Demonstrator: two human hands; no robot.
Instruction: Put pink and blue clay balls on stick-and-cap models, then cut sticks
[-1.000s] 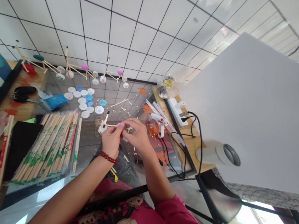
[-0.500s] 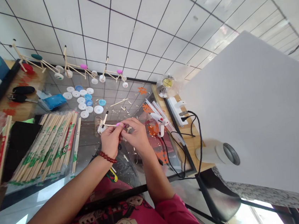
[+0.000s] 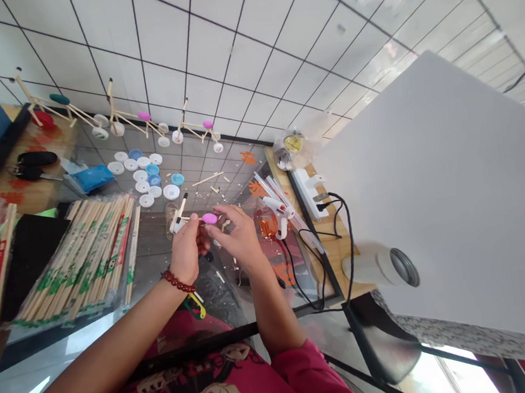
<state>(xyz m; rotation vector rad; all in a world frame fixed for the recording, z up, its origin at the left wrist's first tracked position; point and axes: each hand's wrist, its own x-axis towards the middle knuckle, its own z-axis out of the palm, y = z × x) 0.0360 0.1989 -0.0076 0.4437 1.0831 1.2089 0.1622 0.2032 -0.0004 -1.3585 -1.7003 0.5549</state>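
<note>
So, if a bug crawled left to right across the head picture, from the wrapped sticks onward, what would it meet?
Wrapped sticks, left hand, pink oval piece, right hand, glue gun, power strip, white cylindrical container.

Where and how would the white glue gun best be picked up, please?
Probably by the slim handle of the glue gun, the right hand coming from the near side: the handle juts from the gun's body toward the person, leaving fingers room to wrap it.

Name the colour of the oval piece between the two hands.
The oval piece is pinkish-purple, shown best in the head view.
</note>
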